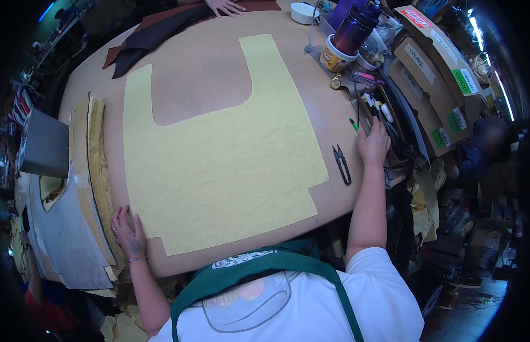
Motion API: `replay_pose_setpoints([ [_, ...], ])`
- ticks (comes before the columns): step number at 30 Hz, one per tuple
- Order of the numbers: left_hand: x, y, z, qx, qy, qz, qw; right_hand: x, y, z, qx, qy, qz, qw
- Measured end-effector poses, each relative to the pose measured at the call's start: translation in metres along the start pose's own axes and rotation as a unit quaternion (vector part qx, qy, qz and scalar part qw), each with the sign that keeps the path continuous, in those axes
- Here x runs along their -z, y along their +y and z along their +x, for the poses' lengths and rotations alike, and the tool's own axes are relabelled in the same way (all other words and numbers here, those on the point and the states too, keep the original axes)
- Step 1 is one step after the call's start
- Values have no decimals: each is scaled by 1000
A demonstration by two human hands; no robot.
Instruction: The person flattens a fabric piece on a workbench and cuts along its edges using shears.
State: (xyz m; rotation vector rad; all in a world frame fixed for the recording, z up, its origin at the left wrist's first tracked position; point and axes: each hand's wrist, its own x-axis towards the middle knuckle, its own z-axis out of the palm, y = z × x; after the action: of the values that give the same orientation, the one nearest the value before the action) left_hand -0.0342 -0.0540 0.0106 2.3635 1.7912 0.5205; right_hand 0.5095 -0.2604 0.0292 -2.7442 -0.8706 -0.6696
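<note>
A large pale yellow sheet (219, 165), cut with a wide U-shaped notch at its far side, lies flat on the brown tabletop (202, 94). My left hand (129, 232) rests at the sheet's near left edge, fingers stretched out and holding nothing. My right hand (374, 143) reaches to the near edge of a tool tray (384, 114) holding pens and small tools, its fingers extended. Beside its thumb a green-tipped pen (354, 123) shows; whether thumb and pen touch, I cannot tell. Black thread snips (342, 165) lie right of the sheet.
A grey panel with foam edging (85, 222) stands along the left. Dark fabric (145, 48) lies at the far side, near another person's hand (225, 7). Cardboard boxes (436, 85), a yellow-labelled tub (336, 55), a dark bottle (356, 28) and a white bowl (304, 12) occupy the right.
</note>
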Motion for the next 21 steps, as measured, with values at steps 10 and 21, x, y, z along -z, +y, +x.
replay_pose_setpoints([
  [10,-2,-2,1,-17,6,17,1000,47,38,-42,-104,-62,-60,991],
  [21,0,0,0,3,1,7,1000,53,29,-25,-164,-144,-65,974],
])
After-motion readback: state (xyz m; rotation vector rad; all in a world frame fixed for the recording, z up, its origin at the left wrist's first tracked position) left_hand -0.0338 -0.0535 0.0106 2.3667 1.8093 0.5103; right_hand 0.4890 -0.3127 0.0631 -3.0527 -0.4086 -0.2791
